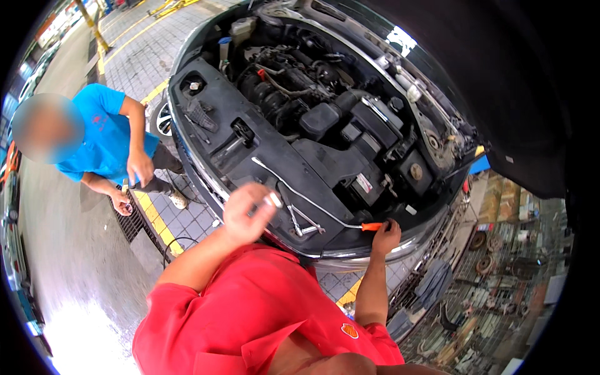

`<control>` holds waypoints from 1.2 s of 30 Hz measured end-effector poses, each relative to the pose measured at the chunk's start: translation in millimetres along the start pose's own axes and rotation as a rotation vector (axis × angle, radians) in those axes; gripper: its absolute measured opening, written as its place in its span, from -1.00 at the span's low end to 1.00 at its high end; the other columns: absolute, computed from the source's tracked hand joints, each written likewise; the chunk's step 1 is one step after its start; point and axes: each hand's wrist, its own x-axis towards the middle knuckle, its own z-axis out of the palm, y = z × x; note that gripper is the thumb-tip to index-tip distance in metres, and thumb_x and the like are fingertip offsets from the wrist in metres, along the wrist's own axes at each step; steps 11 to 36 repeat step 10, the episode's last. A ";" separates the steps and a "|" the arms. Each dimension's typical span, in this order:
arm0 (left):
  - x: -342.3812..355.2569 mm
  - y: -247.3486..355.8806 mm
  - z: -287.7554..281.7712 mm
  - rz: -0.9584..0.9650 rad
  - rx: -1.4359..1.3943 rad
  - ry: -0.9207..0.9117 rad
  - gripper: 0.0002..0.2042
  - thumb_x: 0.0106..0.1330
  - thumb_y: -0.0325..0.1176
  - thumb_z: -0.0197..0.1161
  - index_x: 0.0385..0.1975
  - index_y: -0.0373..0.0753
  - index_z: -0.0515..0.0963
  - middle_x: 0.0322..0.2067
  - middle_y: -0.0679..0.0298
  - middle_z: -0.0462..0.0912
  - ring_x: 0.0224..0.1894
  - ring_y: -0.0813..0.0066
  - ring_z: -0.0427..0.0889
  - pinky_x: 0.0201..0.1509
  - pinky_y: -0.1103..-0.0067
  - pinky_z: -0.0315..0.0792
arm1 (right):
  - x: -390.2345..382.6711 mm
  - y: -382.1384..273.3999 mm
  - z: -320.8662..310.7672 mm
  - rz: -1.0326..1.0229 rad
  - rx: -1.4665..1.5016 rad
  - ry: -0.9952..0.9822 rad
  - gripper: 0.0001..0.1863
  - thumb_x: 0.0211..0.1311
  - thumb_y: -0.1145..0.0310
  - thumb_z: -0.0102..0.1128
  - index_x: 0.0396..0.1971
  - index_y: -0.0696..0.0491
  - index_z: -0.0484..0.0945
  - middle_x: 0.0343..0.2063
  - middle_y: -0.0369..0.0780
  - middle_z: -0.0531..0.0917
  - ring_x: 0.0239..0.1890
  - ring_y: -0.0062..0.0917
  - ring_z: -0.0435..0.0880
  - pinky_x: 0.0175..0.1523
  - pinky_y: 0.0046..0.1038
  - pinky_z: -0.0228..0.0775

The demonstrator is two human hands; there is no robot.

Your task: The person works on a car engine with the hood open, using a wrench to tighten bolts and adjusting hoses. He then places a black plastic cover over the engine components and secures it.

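Note:
My left hand (245, 215) is raised over the front of the car's engine bay. Its fingers are closed on a small dark object with a pale, shiny end (274, 200); motion blur hides its exact kind. Along the black front cover (294, 156) lies a long, thin, bent metal rod (300, 195) with an orange handle (371, 227). At the cover's right, my right hand (387, 237) has its fingers closed on the end of that handle. Between my hands, metal wrenches (306, 231) rest on the cover near the bumper edge.
A co-worker in a blue shirt (103, 122) stands left of the car, hands in front of the body. The raised hood (525, 94) overhangs the right. Beyond the engine (287, 81) is the windshield. Shelving with many parts (481, 281) stands at lower right.

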 end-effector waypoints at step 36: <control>67.1 107.4 42.6 0.520 -0.625 -0.307 -0.74 0.12 -0.43 0.49 -0.19 -0.35 0.74 -0.12 0.09 0.71 -0.19 0.15 0.74 -0.19 0.37 0.63 | 0.0 2.2 0.9 -0.015 0.037 0.062 -0.86 0.18 0.44 0.27 -0.26 0.06 0.71 -0.28 -0.15 0.73 -0.16 -0.15 0.68 -0.02 -0.19 0.52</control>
